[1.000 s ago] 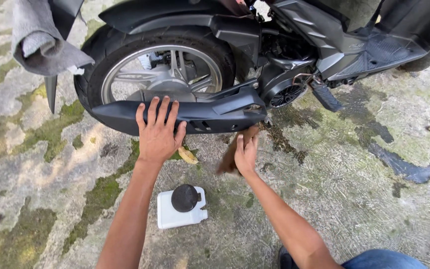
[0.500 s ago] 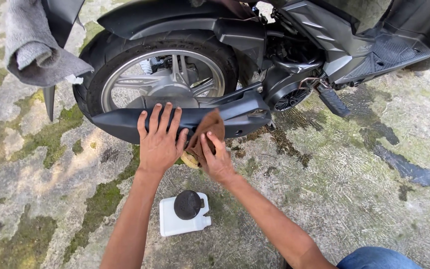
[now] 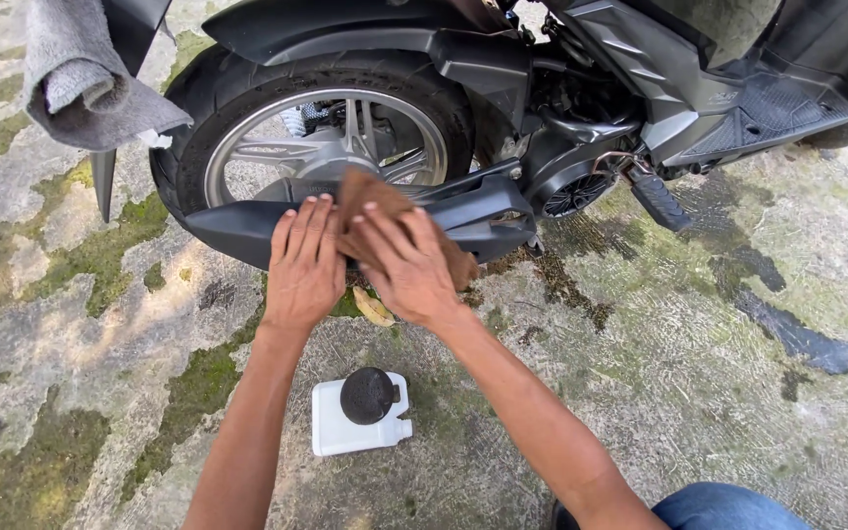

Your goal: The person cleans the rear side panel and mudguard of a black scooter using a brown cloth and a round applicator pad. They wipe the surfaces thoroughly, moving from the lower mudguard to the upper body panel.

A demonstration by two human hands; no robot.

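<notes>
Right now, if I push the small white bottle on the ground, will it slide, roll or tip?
The white bottle lies flat on its broad side, so it can hardly tip further. Its squarish body would probably slide rather than roll. The concrete ground looks rough and mossy, so it may drag. It seems light plastic; how full it is cannot be seen.

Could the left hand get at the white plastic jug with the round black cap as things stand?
Probably yes: the left hand lies flat and empty on the black exhaust cover, nothing between it and the jug.
</notes>
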